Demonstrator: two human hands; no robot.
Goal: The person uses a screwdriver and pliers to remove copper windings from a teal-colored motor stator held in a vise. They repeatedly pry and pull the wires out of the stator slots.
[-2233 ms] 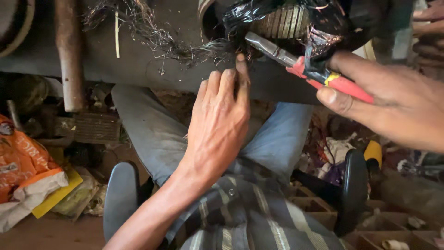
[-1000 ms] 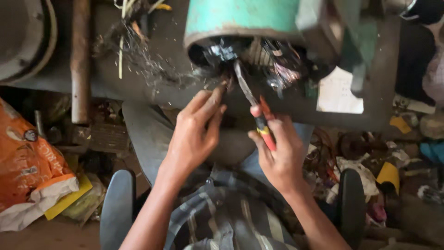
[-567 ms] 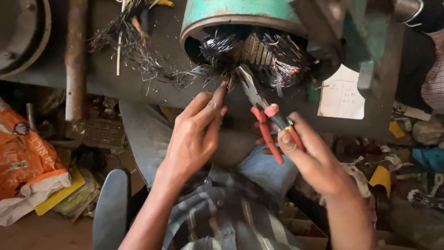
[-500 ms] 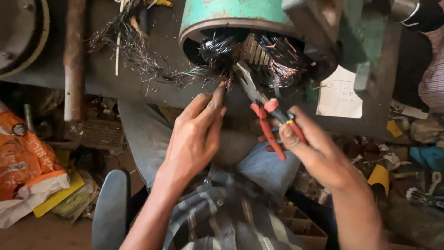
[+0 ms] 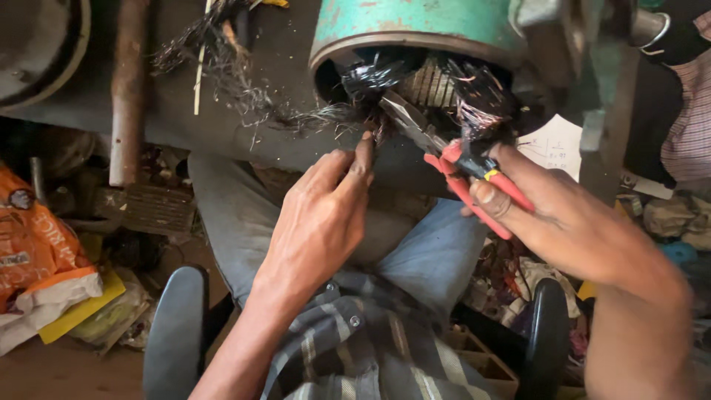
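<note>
A green motor housing [image 5: 415,26] lies on the workbench with its open end facing me, full of burnt, blackened wire windings [image 5: 474,92]. My right hand [image 5: 570,222] grips red-handled pliers [image 5: 452,159] whose jaws reach into the windings at the housing's lower edge. My left hand [image 5: 318,222] pinches a tuft of thin dark wire strands [image 5: 326,115] at the housing's mouth with thumb and forefinger, just left of the plier jaws.
A tangle of pulled wire [image 5: 222,67] lies on the dark bench [image 5: 185,126] beside a rusty pipe [image 5: 126,89]. An orange bag [image 5: 37,252] sits on the floor at left. A paper sheet [image 5: 555,148] hangs at right. Clutter surrounds the chair arms [image 5: 174,333].
The view has shifted and the housing now sits closer. My right hand has swung out to the right with the pliers still in the windings; my left fingers stay on the wire strands.
</note>
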